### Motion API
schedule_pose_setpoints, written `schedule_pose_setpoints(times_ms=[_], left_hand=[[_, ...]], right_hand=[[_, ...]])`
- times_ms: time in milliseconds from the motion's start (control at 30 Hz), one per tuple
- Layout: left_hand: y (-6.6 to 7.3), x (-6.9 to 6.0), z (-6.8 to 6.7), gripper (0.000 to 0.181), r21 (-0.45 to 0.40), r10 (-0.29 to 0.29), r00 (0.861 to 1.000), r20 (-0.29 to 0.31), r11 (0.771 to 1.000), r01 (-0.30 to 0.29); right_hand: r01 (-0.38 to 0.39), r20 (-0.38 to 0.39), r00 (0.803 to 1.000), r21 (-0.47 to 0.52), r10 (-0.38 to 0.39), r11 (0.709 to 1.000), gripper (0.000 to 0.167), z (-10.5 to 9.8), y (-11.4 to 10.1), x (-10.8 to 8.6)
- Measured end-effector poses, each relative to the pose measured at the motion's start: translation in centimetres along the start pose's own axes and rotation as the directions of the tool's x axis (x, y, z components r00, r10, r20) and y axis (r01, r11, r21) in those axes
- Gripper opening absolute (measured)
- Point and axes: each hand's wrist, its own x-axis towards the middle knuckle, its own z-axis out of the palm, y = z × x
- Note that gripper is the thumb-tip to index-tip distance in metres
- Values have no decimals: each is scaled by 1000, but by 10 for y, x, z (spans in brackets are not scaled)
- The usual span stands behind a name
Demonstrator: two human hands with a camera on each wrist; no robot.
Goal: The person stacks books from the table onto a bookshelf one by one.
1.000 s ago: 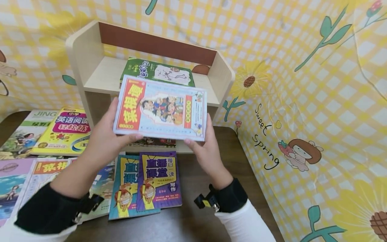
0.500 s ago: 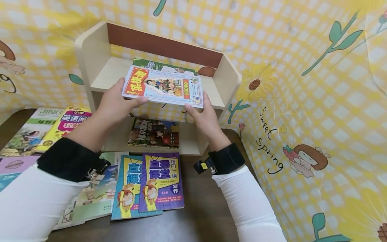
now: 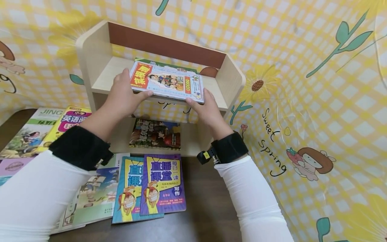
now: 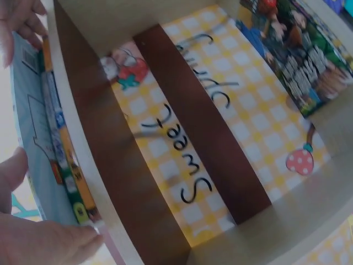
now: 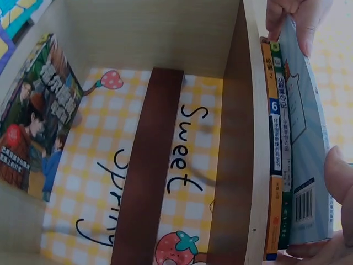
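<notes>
A light blue book with a red title panel [image 3: 169,80] is held flat at the upper shelf's front edge. My left hand [image 3: 123,94] grips its left end, thumb along the near edge. On its right end is my right hand [image 3: 209,109], thumb also on the near edge. Beneath it, in the right wrist view, lie a green book [image 5: 284,138] and an orange-and-blue book [image 5: 272,141] stacked on the shelf. The light blue book's underside is slightly tilted off the green book at one end in that view.
The wooden bookshelf [image 3: 99,50] has a dark-covered book [image 3: 155,134] on its lower level. Purple [image 3: 164,185] and teal [image 3: 128,191] books overlap on the dark table [image 3: 205,195]. More books, including a yellow one [image 3: 68,124], lie at left. Checkered cloth [image 3: 272,101] surrounds everything.
Both hands have carried the light blue book away from me and lower, over the upper shelf, covering more of the green book. The lower-shelf book has come into fuller view.
</notes>
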Motion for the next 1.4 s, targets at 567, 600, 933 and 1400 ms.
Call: schedule_pose_setpoints(times_ms=[567, 600, 933, 1400], left_hand=[[-7, 22, 1, 88, 4, -19, 999, -49, 1000, 20], [-7, 22, 2, 85, 2, -16, 998, -54, 1000, 16], [-12, 17, 12, 68, -47, -8, 996, -87, 999, 4], [-18, 24, 5, 73, 23, 22, 992, -122, 1000, -19]], right_hand=[[-66, 32, 997, -25, 67, 997, 55, -2, 2, 21], [-72, 32, 997, -23, 73, 997, 55, -1, 3, 22], [-85, 65, 995, 41, 82, 996, 49, 4, 9, 21], [-63, 53, 997, 72, 60, 995, 51, 8, 2, 25]])
